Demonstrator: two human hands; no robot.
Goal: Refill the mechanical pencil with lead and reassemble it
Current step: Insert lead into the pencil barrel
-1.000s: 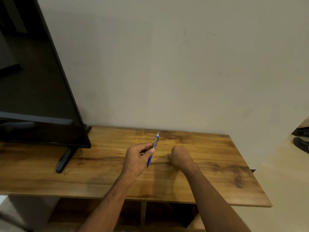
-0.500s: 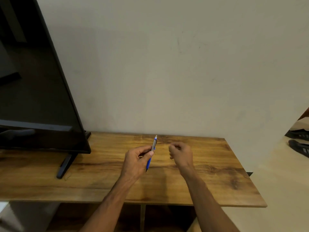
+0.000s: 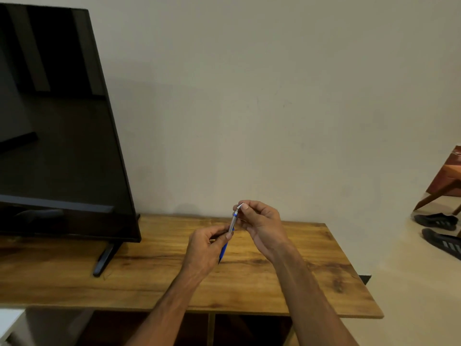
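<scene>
A mechanical pencil (image 3: 232,225) with a grey upper barrel and a blue lower part is held nearly upright above the wooden table (image 3: 311,275). My left hand (image 3: 204,248) grips its middle between thumb and fingers. My right hand (image 3: 262,223) pinches a small silvery piece (image 3: 240,206) at the pencil's top end, tilted to the right. I cannot tell whether that piece is attached to the pencil. No lead is visible.
A large black TV (image 3: 57,136) on a black foot (image 3: 104,258) stands on the table's left half. A plain wall rises behind. Dark shoes (image 3: 439,231) and a wooden furniture leg (image 3: 446,183) are on the floor to the right.
My right hand rose from the tabletop and came to the pencil's top end, now pinching a small silvery piece there. My left hand kept hold of the pencil and lifted slightly.
</scene>
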